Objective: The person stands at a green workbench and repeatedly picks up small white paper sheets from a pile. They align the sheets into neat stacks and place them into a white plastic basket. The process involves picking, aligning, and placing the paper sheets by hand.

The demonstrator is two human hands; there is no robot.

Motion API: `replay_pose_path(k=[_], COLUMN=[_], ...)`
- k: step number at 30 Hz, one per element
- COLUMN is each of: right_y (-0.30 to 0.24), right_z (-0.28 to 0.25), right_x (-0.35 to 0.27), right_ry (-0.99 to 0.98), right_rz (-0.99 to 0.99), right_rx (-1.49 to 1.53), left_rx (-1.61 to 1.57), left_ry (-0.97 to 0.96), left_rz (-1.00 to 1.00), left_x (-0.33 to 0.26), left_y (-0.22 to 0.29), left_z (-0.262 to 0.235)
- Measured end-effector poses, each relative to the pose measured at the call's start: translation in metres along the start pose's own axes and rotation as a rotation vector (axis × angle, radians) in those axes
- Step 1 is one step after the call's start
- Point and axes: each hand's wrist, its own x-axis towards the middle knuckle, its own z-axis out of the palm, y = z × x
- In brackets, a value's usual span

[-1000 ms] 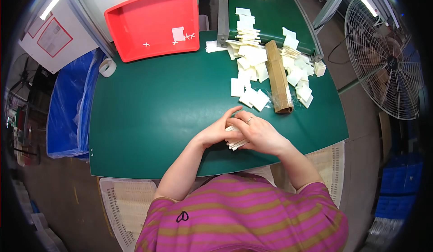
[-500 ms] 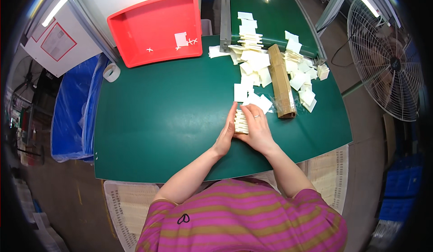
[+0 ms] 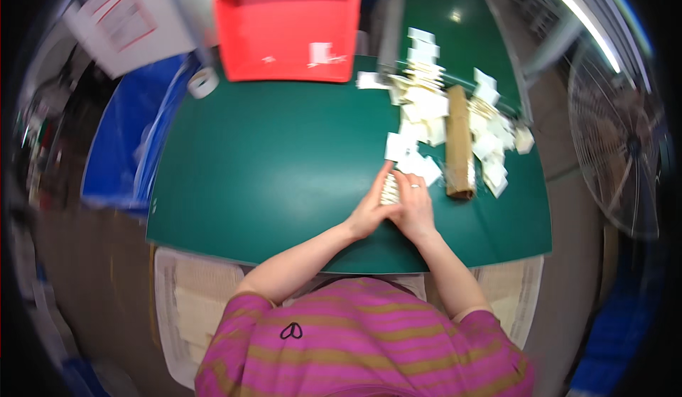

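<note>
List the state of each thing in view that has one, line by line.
White stack, held between left hand and right hand
Loose white pieces, scattered, overlapping
Cardboard bar, lying among the loose pieces
Red tray, holding a few white bits
Light tube, lit
Fan, too blurred to tell if running

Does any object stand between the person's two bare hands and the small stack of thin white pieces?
Nothing visible does: the bare left hand and bare right hand hold the small stack of thin white pieces directly between them.
</note>
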Motion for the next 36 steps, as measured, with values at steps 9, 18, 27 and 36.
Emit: replay_pose_path(k=[9,18,27,36], right_y=[0.020,-0.084,-0.150,-0.145], right_z=[0.012,0.033,0.062,0.073], right_x=[-0.017,-0.007,-0.016,-0.019], right_ry=[-0.046,-0.349,-0.488,-0.488], right_rz=[-0.117,-0.453,-0.560,-0.665], right_rx=[0.077,0.257,0.431,0.243], left_rx=[0.712,1.085,0.424,0.833], left_ry=[0.066,0.268,1.471,1.722], left_rz=[0.045,-0.011,-0.372,-1.157], left_x=[-0.010,-0.116,-0.395,-0.572], left_y=[0.017,0.065,0.069,-0.032], left_z=[0.001,-0.049,-0.112,-0.055])
